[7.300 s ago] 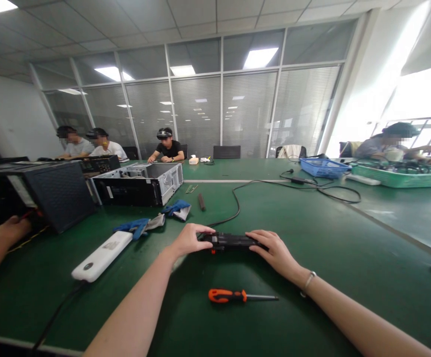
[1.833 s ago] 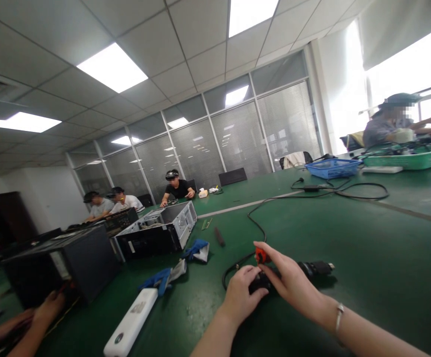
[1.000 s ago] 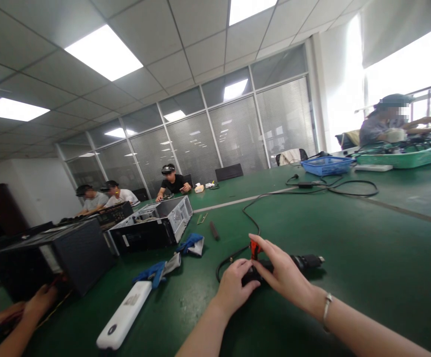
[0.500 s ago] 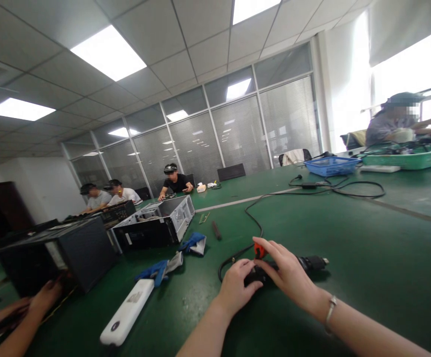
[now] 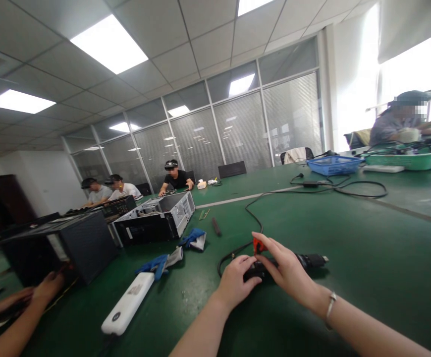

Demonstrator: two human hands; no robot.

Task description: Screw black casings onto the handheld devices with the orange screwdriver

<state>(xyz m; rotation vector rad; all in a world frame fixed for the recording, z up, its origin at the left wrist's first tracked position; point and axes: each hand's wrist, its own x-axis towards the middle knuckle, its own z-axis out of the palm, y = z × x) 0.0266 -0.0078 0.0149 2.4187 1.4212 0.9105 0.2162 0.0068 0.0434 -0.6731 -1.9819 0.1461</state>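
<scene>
The left hand [image 5: 234, 282] has thumb and fingers curled close about the near end of the black device [image 5: 314, 261], wrist low on the table. Just beyond those fingertips the orange handle [image 5: 258, 245] stands roughly upright over the device, its tip hidden. The right hand [image 5: 290, 272], reaching in from the right, pinches that handle, its fingers nearly straight. Work at that spot looks underway; what is finished or left there cannot be told. The device's far end pokes out beyond the right hand.
</scene>
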